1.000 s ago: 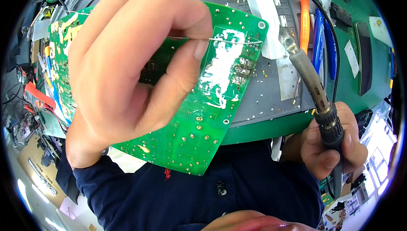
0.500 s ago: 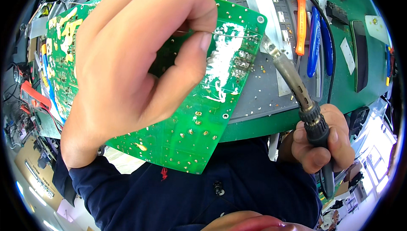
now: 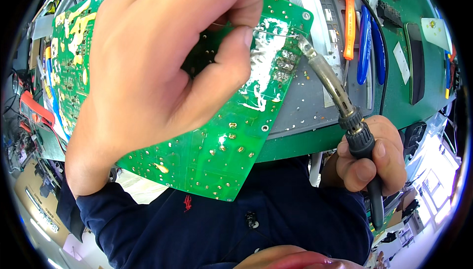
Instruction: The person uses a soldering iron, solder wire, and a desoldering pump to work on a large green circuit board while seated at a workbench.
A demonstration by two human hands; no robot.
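Left hand (image 3: 152,71) pinches wire (image 3: 276,34), right hand (image 3: 389,158) grips soldering iron (image 3: 335,86), its tip (image 3: 305,45) seemingly touching the circuit board (image 3: 212,163).

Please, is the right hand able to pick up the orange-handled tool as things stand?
Probably not directly: the right hand is holding the soldering iron. Otherwise, nothing seems to cover the handle of the orange-handled tool.

Right hand (image 3: 388,158) brings soldering iron (image 3: 332,84) toward 10 o'clock; tip, clear of circuit board (image 3: 207,145) a second ago, now sits at its 2 o'clock edge by wire (image 3: 276,34) end, contact unclear. Left hand (image 3: 157,67) shifts toward 1 o'clock.
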